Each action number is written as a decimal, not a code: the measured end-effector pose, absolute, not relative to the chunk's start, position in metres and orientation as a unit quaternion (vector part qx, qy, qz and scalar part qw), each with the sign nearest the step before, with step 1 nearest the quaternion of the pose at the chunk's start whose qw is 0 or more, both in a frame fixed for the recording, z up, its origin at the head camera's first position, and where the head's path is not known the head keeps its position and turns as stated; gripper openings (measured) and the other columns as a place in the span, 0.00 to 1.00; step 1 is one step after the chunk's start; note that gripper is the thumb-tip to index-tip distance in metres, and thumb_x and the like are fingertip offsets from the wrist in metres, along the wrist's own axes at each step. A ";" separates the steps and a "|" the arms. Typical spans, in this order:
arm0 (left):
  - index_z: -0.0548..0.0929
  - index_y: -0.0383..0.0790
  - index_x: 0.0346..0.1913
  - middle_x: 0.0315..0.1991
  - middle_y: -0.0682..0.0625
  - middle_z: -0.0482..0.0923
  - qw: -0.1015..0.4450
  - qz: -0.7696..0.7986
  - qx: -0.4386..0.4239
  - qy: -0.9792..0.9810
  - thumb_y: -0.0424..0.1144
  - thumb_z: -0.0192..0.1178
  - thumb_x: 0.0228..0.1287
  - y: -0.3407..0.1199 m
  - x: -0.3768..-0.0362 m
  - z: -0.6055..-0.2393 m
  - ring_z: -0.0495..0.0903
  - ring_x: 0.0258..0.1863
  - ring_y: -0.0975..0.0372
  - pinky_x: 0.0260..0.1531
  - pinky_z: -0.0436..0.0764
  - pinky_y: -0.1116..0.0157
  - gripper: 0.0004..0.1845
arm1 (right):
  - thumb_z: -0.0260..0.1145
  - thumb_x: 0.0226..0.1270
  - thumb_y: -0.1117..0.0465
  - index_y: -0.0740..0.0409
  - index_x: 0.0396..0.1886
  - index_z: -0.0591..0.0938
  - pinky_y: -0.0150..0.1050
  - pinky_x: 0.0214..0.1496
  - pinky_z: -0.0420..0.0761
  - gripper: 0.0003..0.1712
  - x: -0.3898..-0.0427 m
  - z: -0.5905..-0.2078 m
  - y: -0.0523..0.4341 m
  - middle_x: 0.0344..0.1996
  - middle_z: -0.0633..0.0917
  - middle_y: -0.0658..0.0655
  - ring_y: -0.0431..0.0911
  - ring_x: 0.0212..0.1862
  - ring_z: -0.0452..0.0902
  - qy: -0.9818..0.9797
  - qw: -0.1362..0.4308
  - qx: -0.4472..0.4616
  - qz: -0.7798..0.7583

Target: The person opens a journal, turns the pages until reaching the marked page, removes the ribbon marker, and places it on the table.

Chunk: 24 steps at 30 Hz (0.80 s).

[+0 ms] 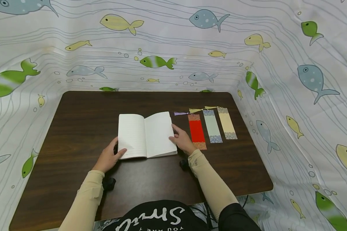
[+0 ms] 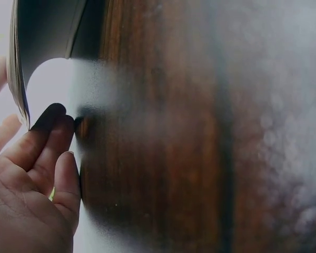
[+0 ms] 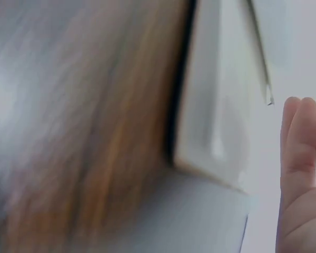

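Holding my open book flat in the middle of the brown table, I see only faint lines on its white pages, with no words I can read. My left hand grips the book's left edge, thumb on the page. My right hand rests on the right edge with loose fingers. Just beside it lie three bookmarks: red, pale green and cream. My black shirt has white writing, upside down.

Head view: bright, even overhead light; soft shadows; edges bowed by wide lens.
Left wrist: dim, table hazy.
Right wrist: motion-blurred, washed out.
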<state>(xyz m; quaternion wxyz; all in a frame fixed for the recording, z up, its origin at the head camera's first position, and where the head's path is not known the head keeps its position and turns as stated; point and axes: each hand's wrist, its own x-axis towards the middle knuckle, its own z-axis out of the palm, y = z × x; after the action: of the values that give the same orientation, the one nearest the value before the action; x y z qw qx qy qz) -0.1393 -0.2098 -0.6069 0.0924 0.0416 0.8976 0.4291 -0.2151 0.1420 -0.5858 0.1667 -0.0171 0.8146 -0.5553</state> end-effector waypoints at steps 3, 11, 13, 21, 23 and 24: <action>0.47 0.33 0.81 0.77 0.28 0.52 0.092 0.430 0.041 0.897 0.60 0.56 0.74 -0.210 -0.140 -0.607 0.55 0.74 0.34 0.67 0.59 0.34 0.49 | 0.66 0.73 0.66 0.48 0.81 0.61 0.50 0.64 0.75 0.41 -0.215 -0.583 0.138 0.76 0.65 0.62 0.59 0.71 0.70 0.798 0.159 -0.030 -0.580; 0.49 0.34 0.81 0.77 0.28 0.54 0.087 0.435 0.041 0.895 0.58 0.57 0.75 -0.209 -0.140 -0.607 0.56 0.74 0.34 0.67 0.59 0.34 0.47 | 0.59 0.77 0.69 0.40 0.82 0.57 0.47 0.63 0.78 0.41 -0.209 -0.572 0.123 0.70 0.72 0.66 0.55 0.66 0.75 0.710 0.184 -0.068 -0.677; 0.48 0.34 0.81 0.77 0.28 0.54 0.087 0.435 0.042 0.895 0.58 0.56 0.75 -0.209 -0.140 -0.607 0.56 0.74 0.34 0.67 0.59 0.34 0.47 | 0.57 0.78 0.70 0.36 0.83 0.53 0.46 0.57 0.82 0.43 -0.208 -0.571 0.117 0.65 0.76 0.68 0.52 0.57 0.82 0.682 0.198 -0.080 -0.700; 0.49 0.34 0.81 0.77 0.28 0.54 0.088 0.436 0.043 0.895 0.59 0.56 0.75 -0.209 -0.140 -0.607 0.56 0.74 0.34 0.67 0.60 0.34 0.47 | 0.56 0.80 0.66 0.48 0.84 0.52 0.46 0.60 0.80 0.40 -0.202 -0.567 0.096 0.65 0.76 0.71 0.51 0.59 0.81 0.654 0.235 -0.160 -0.701; 0.48 0.34 0.81 0.77 0.28 0.53 0.090 0.437 0.041 0.894 0.59 0.56 0.74 -0.210 -0.140 -0.607 0.56 0.74 0.34 0.67 0.59 0.34 0.47 | 0.57 0.80 0.63 0.53 0.83 0.55 0.42 0.66 0.75 0.37 -0.199 -0.566 0.091 0.70 0.72 0.67 0.50 0.67 0.74 0.687 0.235 -0.188 -0.661; 0.48 0.34 0.81 0.77 0.28 0.53 0.091 0.437 0.042 0.894 0.59 0.56 0.74 -0.210 -0.140 -0.606 0.56 0.74 0.34 0.67 0.59 0.34 0.47 | 0.58 0.80 0.60 0.53 0.82 0.57 0.40 0.67 0.73 0.36 -0.198 -0.566 0.088 0.72 0.71 0.64 0.48 0.70 0.70 0.710 0.231 -0.201 -0.634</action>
<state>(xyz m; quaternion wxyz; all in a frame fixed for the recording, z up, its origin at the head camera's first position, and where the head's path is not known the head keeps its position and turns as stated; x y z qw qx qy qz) -0.1400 -0.2103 -0.6064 0.0907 0.0417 0.8939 0.4371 -0.1980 0.0883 -0.5657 0.2307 -0.2010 0.7100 -0.6343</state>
